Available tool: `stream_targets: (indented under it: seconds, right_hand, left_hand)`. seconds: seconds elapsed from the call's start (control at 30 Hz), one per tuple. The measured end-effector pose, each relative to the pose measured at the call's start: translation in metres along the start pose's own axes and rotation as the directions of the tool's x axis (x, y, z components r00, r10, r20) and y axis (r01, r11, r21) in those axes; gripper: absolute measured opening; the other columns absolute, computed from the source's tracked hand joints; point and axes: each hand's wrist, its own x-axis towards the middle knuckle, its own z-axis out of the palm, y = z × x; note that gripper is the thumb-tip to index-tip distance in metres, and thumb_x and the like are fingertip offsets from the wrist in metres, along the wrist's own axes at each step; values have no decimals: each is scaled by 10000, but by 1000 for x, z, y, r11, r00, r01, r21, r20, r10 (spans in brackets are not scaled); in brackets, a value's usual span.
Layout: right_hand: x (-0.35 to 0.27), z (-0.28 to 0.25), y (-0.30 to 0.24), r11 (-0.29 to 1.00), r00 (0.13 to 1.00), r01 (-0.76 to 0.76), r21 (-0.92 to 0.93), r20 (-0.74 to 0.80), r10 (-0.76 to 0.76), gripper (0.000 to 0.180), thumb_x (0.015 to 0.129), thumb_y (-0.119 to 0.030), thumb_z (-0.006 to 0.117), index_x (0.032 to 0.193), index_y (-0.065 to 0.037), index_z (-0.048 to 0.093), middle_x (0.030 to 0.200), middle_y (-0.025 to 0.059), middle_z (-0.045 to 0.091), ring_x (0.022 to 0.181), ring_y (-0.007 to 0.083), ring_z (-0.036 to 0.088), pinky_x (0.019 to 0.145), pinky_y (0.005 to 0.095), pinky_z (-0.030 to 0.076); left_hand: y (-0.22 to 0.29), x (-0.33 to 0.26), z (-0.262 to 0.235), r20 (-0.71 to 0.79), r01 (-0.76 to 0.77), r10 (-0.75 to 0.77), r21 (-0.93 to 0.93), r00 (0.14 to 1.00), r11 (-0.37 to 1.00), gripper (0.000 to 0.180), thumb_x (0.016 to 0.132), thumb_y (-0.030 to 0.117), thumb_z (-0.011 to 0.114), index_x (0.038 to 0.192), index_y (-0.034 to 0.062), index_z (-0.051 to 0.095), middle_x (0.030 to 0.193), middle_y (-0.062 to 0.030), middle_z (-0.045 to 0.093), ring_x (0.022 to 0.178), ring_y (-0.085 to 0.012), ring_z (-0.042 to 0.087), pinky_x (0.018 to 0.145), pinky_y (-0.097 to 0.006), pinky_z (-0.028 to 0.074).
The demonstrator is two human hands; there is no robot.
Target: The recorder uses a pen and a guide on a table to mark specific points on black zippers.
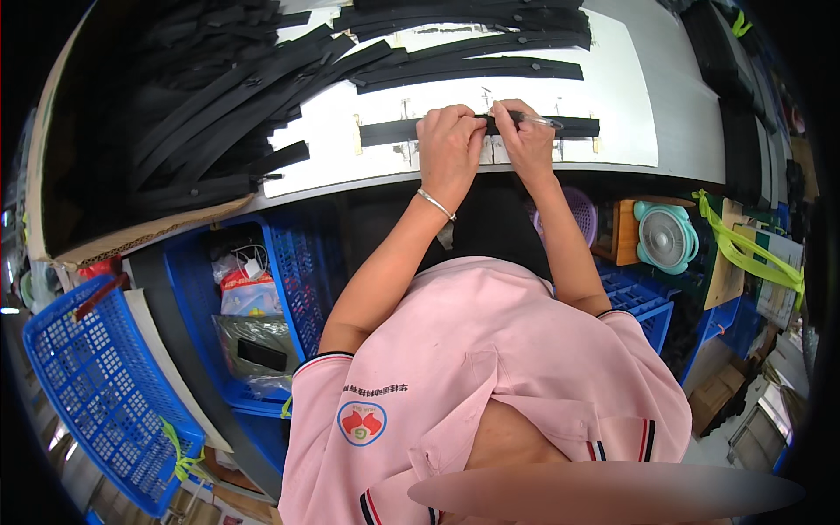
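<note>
Far on our left sits a blue plastic basket with holes [96, 385]. Next to it, under the table, is a blue plastic crate [289, 262] with bags and small things inside. Up on the white table [630, 87], a big heap of long black straps [219, 96] lies on the left side, spilling out of a brown cardboard box [131, 236].

In the middle of the table lies one long flat black strap [385, 131], stretched from side to side. Our left hand [448, 144] presses down on it with the fingers curled and the tips pinching the strap. A thin silver bracelet [435, 204] goes round that wrist. Just beside it, touching, our right hand [525, 136] is closed around a thin clear pen [538, 120] and also rests on the strap. The pen lies along the strap and points to the right.

More black straps [472, 70] lie in rows behind our hands. To the right, under the table, we see a round purple basket [577, 214] and a small pale green fan [665, 236].
</note>
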Motion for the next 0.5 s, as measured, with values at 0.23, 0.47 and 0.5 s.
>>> stream_targets:
  seconds: [0.23, 0.47, 0.5]
  right_hand:
    - [-2, -6, 0, 950, 982, -189, 249, 66, 178, 179, 928, -119, 674, 809, 13, 699, 766, 78, 725, 560, 228, 650, 530, 315, 474]
    - [-2, -3, -1, 954, 984, -178, 243, 69, 166, 219, 912, -125, 676, 737, 7, 680, 743, 77, 714, 545, 247, 633, 523, 338, 464]
    - [-2, -3, -1, 957, 988, -155, 244, 65, 143, 222, 908, -123, 677, 726, 4, 675, 737, 75, 713, 539, 253, 627, 517, 341, 461]
  left_hand:
    - [2, 1, -1, -19, -18, 17, -22, 1000, 1000, 89, 804, 58, 775, 888, 67, 747, 974, -24, 670, 951, -255, 591, 844, -395, 430]
    - [1, 0, -2, -4, -8, 8, 2, 1000, 1000, 112, 807, 85, 786, 917, 87, 765, 998, -21, 688, 973, -235, 609, 852, -372, 428]
    - [1, 0, -2, 0, -13, 13, -1, 1000, 1000, 112, 807, 85, 786, 917, 87, 765, 998, -21, 688, 973, -235, 609, 852, -372, 428]
